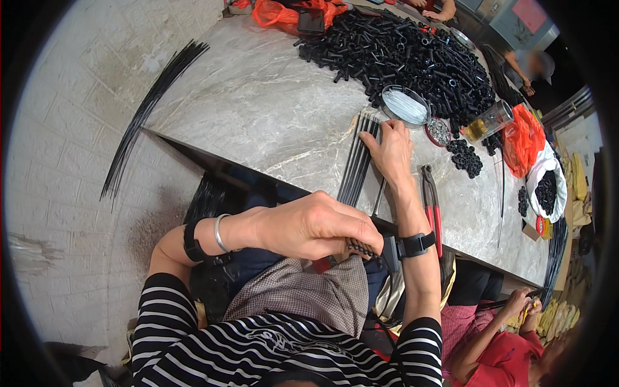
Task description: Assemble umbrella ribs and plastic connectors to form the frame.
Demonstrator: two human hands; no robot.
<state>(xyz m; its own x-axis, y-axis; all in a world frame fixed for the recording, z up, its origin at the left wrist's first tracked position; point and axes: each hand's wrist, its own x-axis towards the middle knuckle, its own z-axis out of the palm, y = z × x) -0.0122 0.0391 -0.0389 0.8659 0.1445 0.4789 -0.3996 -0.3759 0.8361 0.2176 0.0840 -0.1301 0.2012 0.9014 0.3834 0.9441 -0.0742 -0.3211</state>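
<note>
Several thin black rods (353, 169) lie side by side on the grey marbled tabletop, reaching over its near edge toward me. My left hand (316, 227) is closed around their near ends, whose dark tips show below my fingers. At the far ends, my right hand (392, 151) grips the row from its right side, with the thumb over the rods and the fingers curled down. Part of the row is hidden under both hands. A single thin shaft (380, 197) lies under my right wrist. Red-handled pliers (432, 209) rest right of my right forearm.
A heap of short black tubular parts (406, 55) covers the far table. Before it stand an oval dish (405, 105), a round red tin (438, 131) and a jar (489, 121). Long black strands (151, 106) overhang the left edge. A person in red (500, 358) works at right.
</note>
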